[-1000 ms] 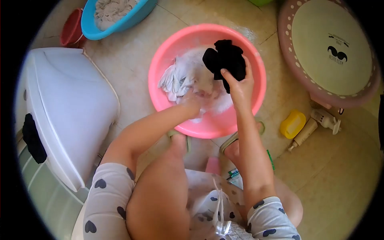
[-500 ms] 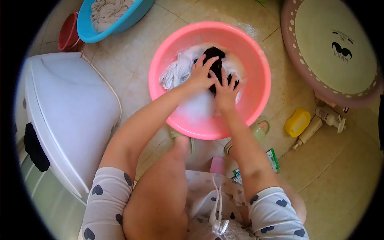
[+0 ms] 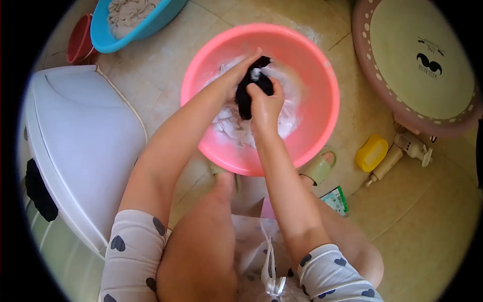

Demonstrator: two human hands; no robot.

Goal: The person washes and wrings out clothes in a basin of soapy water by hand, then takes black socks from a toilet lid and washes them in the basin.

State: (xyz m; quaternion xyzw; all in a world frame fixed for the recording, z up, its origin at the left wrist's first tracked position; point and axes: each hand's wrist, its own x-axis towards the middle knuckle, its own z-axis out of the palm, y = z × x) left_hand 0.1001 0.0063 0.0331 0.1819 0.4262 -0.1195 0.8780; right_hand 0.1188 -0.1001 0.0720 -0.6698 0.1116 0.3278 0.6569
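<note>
A pink basin on the tiled floor holds soapy water and white cloth. Above the suds, a black cloth is bunched between both hands, with a patch of white foam on it. My right hand grips it from the right, thumb and fingers bent around it. Along its left side lies my left hand, fingers stretched toward the top of the basin; its palm side against the cloth is hidden.
A blue basin with light cloth and a red bucket stand upper left. A white tub is left, a large round basin upper right. Near it lie a yellow soap dish, a tube and a pump bottle.
The black cloth was pressed down in the suds under both spread hands; now it is lifted and gathered between them. My right hand has moved left and closed on it.
</note>
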